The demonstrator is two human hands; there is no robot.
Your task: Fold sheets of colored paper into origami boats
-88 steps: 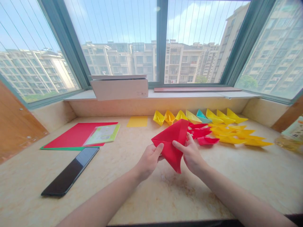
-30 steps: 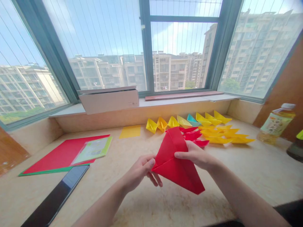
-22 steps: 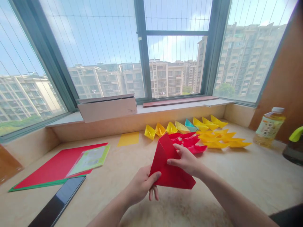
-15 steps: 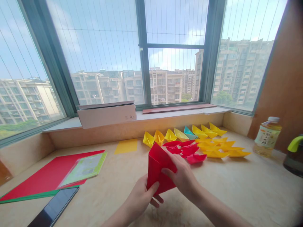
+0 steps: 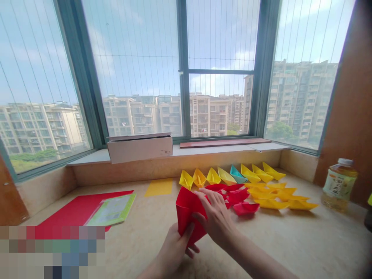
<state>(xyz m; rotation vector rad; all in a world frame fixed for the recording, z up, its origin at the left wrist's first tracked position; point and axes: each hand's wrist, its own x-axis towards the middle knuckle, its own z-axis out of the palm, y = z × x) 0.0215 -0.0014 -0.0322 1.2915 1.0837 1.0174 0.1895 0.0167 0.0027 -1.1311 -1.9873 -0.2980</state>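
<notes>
A folded piece of red paper (image 5: 186, 211), with a pocket-like fold at its upper left, stands up above the tabletop between my hands. My left hand (image 5: 176, 246) grips its lower part, thumb on the near face and fingers behind. On its right side is my right hand (image 5: 216, 219), thumb against the near face and fingers reaching over the upper right edge. Just beyond lie several red paper boats (image 5: 246, 208). Yellow paper boats (image 5: 269, 204) sit to their right, and a back row of yellow boats (image 5: 213, 176) includes one teal boat (image 5: 238, 175).
A yellow sheet (image 5: 159, 187) lies flat left of the boats. Farther left are red sheets (image 5: 69, 209) under a green-edged clear packet (image 5: 114, 209). A drink bottle (image 5: 339, 186) stands at right. A white box (image 5: 141, 149) rests on the sill. The lower left corner is pixelated.
The view has tilted up and turned slightly left. My right fingers have moved up from behind the red paper to its upper edge. My left hand keeps its hold.
</notes>
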